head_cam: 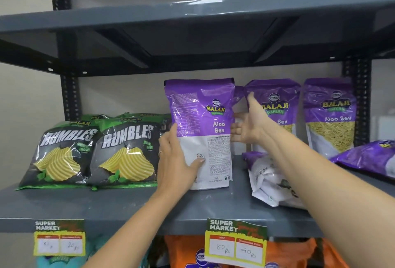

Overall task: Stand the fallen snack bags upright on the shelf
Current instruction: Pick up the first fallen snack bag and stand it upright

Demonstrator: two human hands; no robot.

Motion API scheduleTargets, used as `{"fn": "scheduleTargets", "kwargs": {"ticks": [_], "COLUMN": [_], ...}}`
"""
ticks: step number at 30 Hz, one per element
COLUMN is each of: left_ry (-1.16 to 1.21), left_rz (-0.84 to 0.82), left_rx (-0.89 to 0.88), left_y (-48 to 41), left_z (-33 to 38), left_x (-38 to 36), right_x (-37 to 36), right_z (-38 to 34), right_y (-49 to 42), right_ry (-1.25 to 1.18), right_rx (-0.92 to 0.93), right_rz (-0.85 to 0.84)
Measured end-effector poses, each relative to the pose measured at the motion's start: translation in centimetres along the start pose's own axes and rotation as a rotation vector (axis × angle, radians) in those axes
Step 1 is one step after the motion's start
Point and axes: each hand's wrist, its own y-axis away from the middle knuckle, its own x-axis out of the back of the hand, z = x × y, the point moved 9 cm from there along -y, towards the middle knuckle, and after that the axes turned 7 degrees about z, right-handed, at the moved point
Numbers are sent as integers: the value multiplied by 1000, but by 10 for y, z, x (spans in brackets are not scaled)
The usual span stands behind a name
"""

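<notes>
The purple Aloo Sev bag [199, 133] stands up in the middle of the shelf [128, 205], a little way back from the front edge. The left hand [177, 161] holds its left side, thumb pressed on the front. The right hand [249, 122] is open flat at its right side, gripping nothing. Let go too fast and it could tip forward (it looks floppy) onto the fallen bag [269, 182] lying by the front edge.
</notes>
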Motion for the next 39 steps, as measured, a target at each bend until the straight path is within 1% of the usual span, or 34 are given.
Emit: {"fn": "scheduleTargets", "kwargs": {"ticks": [1,3,4,6,8,9,12,14,17,20,23,28,30,32,34,36,37,38,39], "left_ry": [-59,-173,-201,-203,-154,-127,-65,-74,-119,-134,17,429,574,744,873,946,958,948,920], "left_rz": [49,137,155,113,6,-13,41,75,75,51,39,23,-52,-211,-368,-471,-499,-516,-521], "left_rx": [-74,-197,-229,-239,-169,-129,-26,9,65,144,284,422,481,540,535,526,544,564,575], "left_y": [3,10,12,15,16,17,19,20,18,12,3,-11,-12,-13,-15,-18,-18,-19,-20], "left_z": [11,30,37,44,43,41,39,40,37,34,22,-12,-30,-40,-43,-46,-50,-55,-61], "left_x": [3,6,4,-6,-24,-29,-33,-34,-38,-43,-47,-50,-52,-57,-61,-64,-66,-67,-67], "right_x": [4,6,5,4,2,0,-7,-8,-8,-12,-20,-29,-21,-9,-8,-13,-16,-18,-19], "right_z": [0,2,4,1,-1,-1,1,0,-5,-12,-13,-16,-25,-29,-20,-2,5,9,10], "right_y": [-6,-13,-13,-14,-13,-11,-5,3,13,25,36,43,38,26,13,7,7,6,5], "right_ry": [-40,-35,-13,25,83,126,271,320,315,312,368,477,419,367,430,520,545,571,612], "right_rx": [-26,-43,-38,5,28,29,13,8,25,116,196,303,367,378,274,105,39,14,26], "right_rz": [-2,-11,-9,29,72,82,45,20,-18,-25,-3,2,91,185,167,54,-15,-68,-103]}}
